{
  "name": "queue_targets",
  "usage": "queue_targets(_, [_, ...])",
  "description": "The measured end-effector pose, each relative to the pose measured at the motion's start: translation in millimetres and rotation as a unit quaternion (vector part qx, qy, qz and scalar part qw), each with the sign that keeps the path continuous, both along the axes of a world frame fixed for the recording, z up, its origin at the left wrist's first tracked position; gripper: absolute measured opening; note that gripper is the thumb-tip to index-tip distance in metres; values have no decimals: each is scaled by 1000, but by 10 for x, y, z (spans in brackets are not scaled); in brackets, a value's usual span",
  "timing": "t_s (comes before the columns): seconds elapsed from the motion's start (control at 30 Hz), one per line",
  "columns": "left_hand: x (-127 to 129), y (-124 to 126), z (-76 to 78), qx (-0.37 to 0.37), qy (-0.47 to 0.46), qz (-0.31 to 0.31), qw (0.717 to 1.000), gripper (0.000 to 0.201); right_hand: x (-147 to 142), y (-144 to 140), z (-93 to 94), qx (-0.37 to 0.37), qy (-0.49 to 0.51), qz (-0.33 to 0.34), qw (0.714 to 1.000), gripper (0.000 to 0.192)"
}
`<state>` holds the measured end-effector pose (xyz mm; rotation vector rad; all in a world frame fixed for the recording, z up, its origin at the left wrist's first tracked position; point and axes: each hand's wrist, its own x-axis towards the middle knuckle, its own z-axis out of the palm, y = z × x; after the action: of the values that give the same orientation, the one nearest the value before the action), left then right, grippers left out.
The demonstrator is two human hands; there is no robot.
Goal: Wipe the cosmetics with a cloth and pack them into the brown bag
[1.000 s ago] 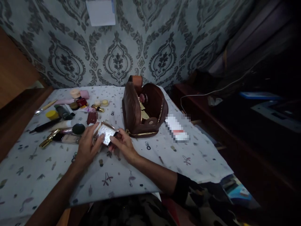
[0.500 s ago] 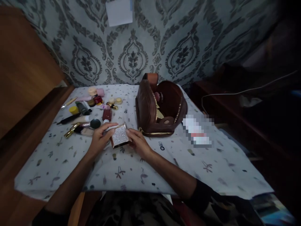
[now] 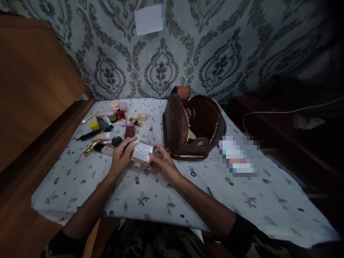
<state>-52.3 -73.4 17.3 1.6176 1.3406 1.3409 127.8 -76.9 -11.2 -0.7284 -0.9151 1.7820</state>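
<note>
A small square compact (image 3: 143, 151) with a silver glitter lid and gold edges is held just above the cloth between my two hands. My left hand (image 3: 121, 157) grips its left side, fingers bent and thumb along the edge. From the right, my right hand (image 3: 164, 163) pinches the corner, its thumb over the glittered top and fingers behind. A small white piece shows by my left fingertips; I cannot tell what it belongs to. Just beyond lie a dark red bottle (image 3: 130, 131) and a round dark green item (image 3: 116, 141).
An open brown handbag (image 3: 176, 125) stands right of my hands. Cosmetics, including a yellow-capped item (image 3: 94, 125), a gold tube (image 3: 91, 147) and a peach jar (image 3: 115, 106), lie at left on the patterned tablecloth (image 3: 107, 193). A blurred-out item (image 3: 238, 156) lies right of the bag.
The compact has turned clockwise and tilted between my hands. My right thumb has moved onto its top. The whole view has shifted, so the scene sits farther right.
</note>
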Motion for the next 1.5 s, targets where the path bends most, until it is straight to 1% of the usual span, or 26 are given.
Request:
queue_targets(0.1, [12, -16, 11, -7, -8, -22, 1000, 39, 7, 20, 23, 15, 2, -48, 999, 57])
queue_targets(0.2, [29, -15, -8, -31, -30, -37, 998, 42, -1, 29, 25, 53, -24, -90, 994, 57])
queue_targets(0.3, [52, 4, -62, -68, -83, -36, 994, 47, -24, -4, 3, 109, -66, -135, 983, 54])
queue_targets(0.37, [77, 15, -98, -98, -142, -43, 984, 50, -32, -43, -14, 158, -114, -166, 967, 49])
queue_targets(0.47, [131, 20, -116, -130, -248, -58, 958, 49, -18, -87, -38, 239, -209, -197, 928, 42])
queue_targets(0.53, [165, 18, -101, -146, -302, -61, 940, 47, 1, -93, -56, 278, -253, -210, 903, 40])
queue_targets(0.7, [208, 11, -66, -197, -384, -69, 900, 42, 28, -74, -106, 339, -312, -227, 858, 30])
queue_targets(0.83, [226, 3, -94, -239, -428, -102, 865, 31, 41, -70, -94, 401, -347, -247, 811, 23])
queue_targets(0.9, [228, -1, -106, -261, -432, -112, 856, 28, 54, -65, -68, 441, -369, -260, 776, 22])
queue_targets(1.0, [196, -1, -93, -279, -438, -109, 848, 23, 80, -44, -26, 509, -424, -255, 704, 21])
queue_targets(1.07, [154, 0, -54, -293, -450, -102, 837, 17, 97, -22, -7, 533, -466, -252, 660, 19])
queue_targets(1.13, [114, 0, 5, -312, -466, -103, 822, 14, 114, 2, 2, 538, -494, -258, 632, 17])
queue_targets(1.17, [100, -2, 37, -319, -471, -106, 815, 15, 124, 14, 4, 537, -500, -263, 626, 17])
queue_targets(1.2, [93, -3, 66, -319, -472, -109, 814, 17, 133, 24, 5, 536, -502, -266, 625, 17])
queue_targets(1.23, [91, -4, 89, -312, -469, -107, 819, 19, 143, 34, 5, 532, -501, -268, 628, 18])
queue_targets(1.3, [95, 1, 110, -293, -449, -75, 841, 22, 159, 49, 0, 519, -489, -263, 650, 19])
queue_targets(1.37, [94, 17, 104, -274, -422, -32, 863, 27, 164, 56, -13, 496, -459, -252, 693, 19])
queue_targets(1.43, [78, 38, 89, -253, -401, -1, 881, 34, 150, 54, -30, 449, -415, -245, 753, 18])
queue_targets(1.5, [51, 56, 83, -224, -386, 22, 895, 41, 121, 34, -28, 379, -370, -242, 813, 17])
